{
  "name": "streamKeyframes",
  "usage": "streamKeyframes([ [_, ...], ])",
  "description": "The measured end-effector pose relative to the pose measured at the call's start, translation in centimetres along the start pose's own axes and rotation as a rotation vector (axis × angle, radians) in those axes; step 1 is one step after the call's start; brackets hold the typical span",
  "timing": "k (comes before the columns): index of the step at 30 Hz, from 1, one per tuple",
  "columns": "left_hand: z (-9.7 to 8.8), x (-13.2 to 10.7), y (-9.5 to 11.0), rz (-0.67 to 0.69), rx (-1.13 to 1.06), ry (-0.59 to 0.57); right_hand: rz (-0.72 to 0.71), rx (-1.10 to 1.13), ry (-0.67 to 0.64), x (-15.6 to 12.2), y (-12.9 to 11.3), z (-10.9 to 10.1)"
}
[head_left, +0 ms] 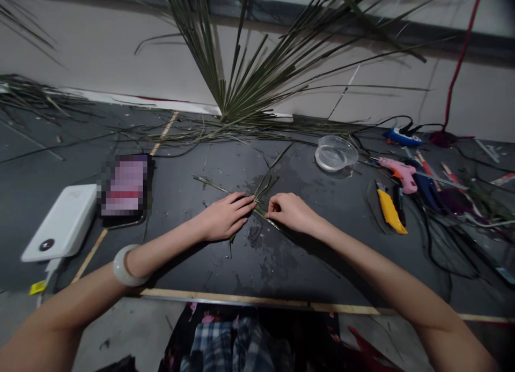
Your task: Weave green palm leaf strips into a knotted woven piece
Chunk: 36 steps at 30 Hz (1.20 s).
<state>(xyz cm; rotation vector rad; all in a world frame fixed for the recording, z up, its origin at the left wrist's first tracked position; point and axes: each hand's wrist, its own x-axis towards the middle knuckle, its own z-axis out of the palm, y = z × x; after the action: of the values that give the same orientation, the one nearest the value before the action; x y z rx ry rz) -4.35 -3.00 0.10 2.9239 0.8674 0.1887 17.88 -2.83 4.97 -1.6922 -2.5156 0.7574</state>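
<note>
Green palm leaf strips cross one another on the dark table in front of me, their ends pointing several ways. My left hand lies over the left part of them, fingers stretched out flat and pressing the strips to the table. To the right, my right hand is curled, with thumb and forefinger pinched on a strip that runs down to the right. The palm under my left hand hides part of the crossing. Drops of water wet the surface around the strips.
A large palm fan leans against the wall, loose strips at its foot. Leftward are a phone and a white power bank. A clear plastic bowl, yellow cutter, pink glue gun and cables occupy the right.
</note>
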Motion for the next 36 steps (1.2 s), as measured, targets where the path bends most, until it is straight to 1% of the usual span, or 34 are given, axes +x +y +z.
streamKeyframes([
  [2,0.0,0.0,0.0,0.002,0.014,-0.003,-0.056,-0.068,0.136,-0.8,-0.2,0.7],
  [4,0.0,0.0,0.0,0.0,0.025,-0.006,-0.15,-0.12,0.233,-1.5,-0.2,1.8],
  [7,0.1,0.0,0.0,0.003,0.038,-0.011,-0.327,-0.183,0.302,-2.0,0.2,3.8],
  [9,0.2,0.0,0.0,0.008,0.045,-0.01,-0.407,-0.207,0.347,-2.1,0.8,5.0],
  [12,0.2,0.0,0.0,0.022,0.046,-0.008,-0.452,-0.209,0.365,-2.0,1.4,6.0],
  [14,0.2,0.0,0.0,0.028,0.044,-0.007,-0.462,-0.18,0.358,-2.0,1.5,6.0],
  [16,0.1,-0.1,0.1,0.023,0.037,-0.005,-0.443,-0.113,0.359,-2.0,1.4,5.5],
  [17,0.0,-0.1,0.1,0.018,0.031,-0.003,-0.406,-0.072,0.362,-1.9,1.2,5.0],
  [18,0.0,-0.1,0.1,0.014,0.024,-0.002,-0.349,-0.035,0.362,-1.8,1.1,4.4],
  [20,-0.2,-0.1,0.1,0.009,0.01,-0.003,-0.193,0.009,0.339,-1.4,0.7,3.2],
  [22,-0.4,-0.1,0.2,0.007,-0.003,-0.005,-0.058,0.012,0.265,-0.8,0.3,2.0],
  [25,-0.7,0.0,0.3,-0.005,-0.017,0.004,0.051,0.021,0.138,0.0,-0.1,0.8],
  [28,-0.8,0.0,0.3,-0.006,-0.026,0.011,0.065,0.052,0.079,0.2,-0.3,0.4],
  [32,-0.5,-0.1,0.2,-0.001,-0.026,-0.002,0.017,0.111,0.077,-0.1,-0.3,0.4],
  [36,-0.2,-0.1,0.1,-0.014,-0.013,-0.016,0.004,0.155,0.074,-0.3,-0.2,0.5],
])
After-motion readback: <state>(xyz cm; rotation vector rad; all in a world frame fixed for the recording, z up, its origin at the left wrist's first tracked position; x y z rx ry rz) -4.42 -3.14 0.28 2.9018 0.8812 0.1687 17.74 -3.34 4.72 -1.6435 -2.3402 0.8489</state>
